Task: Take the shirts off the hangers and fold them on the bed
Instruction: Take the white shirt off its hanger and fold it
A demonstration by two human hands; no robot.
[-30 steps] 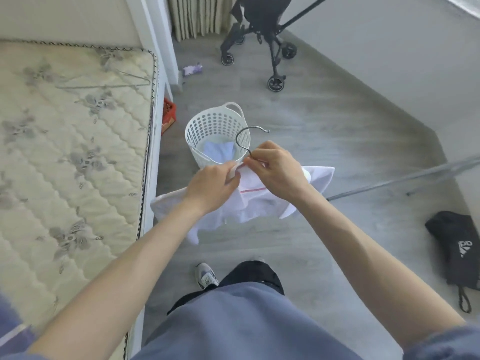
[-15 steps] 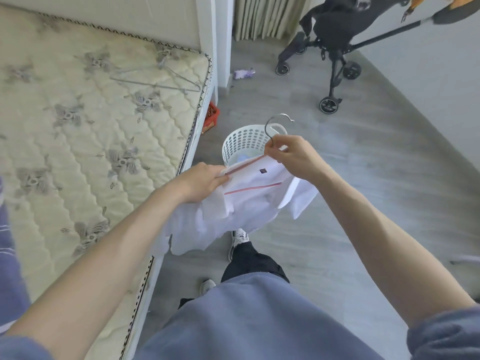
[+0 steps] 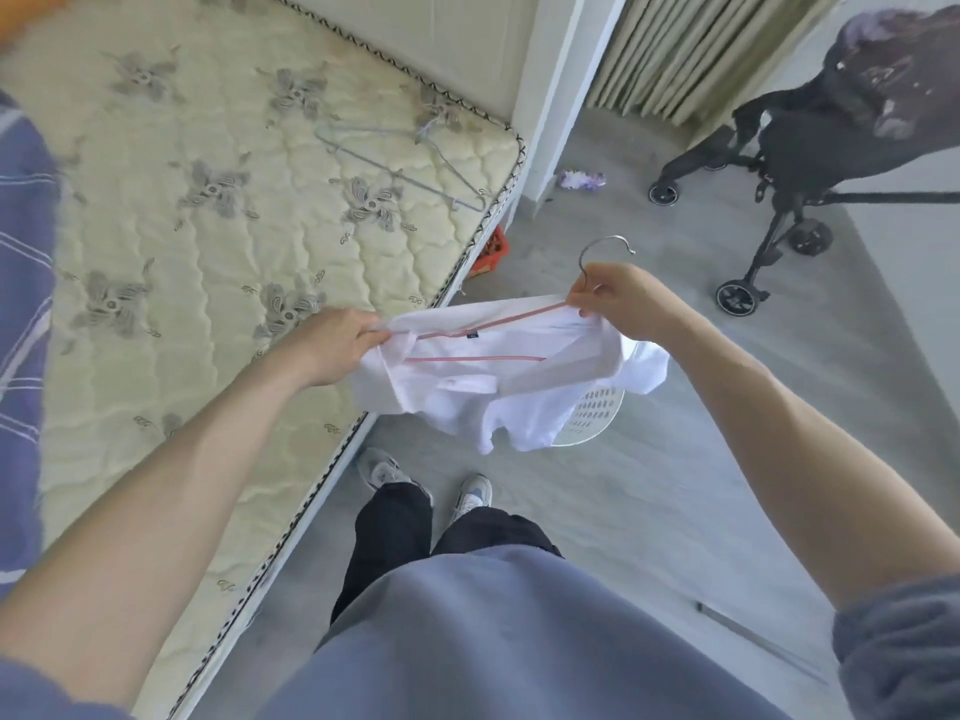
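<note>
Unhanging step: my left grip (image 3: 332, 345) pinches the shirt (image 3: 498, 387) collar, right grip (image 3: 618, 298) curled round the hanger (image 3: 605, 249) neck, over the floor (image 3: 649, 511) beside the bed (image 3: 208, 262); next I'd pull the hanger free

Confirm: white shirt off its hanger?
No: pink bars of the hanger lie inside the neck of the white shirt; right hand grips the hook.

A bedroom in a home, by the look of it: a bed (image 3: 208, 252) with a bare quilted, flower-patterned mattress set against the wall; pleated curtains (image 3: 675, 49) in the corner; a black stroller (image 3: 810, 148) standing on the grey floor (image 3: 649, 511); a white laundry basket (image 3: 592, 415) near the bed.
</note>
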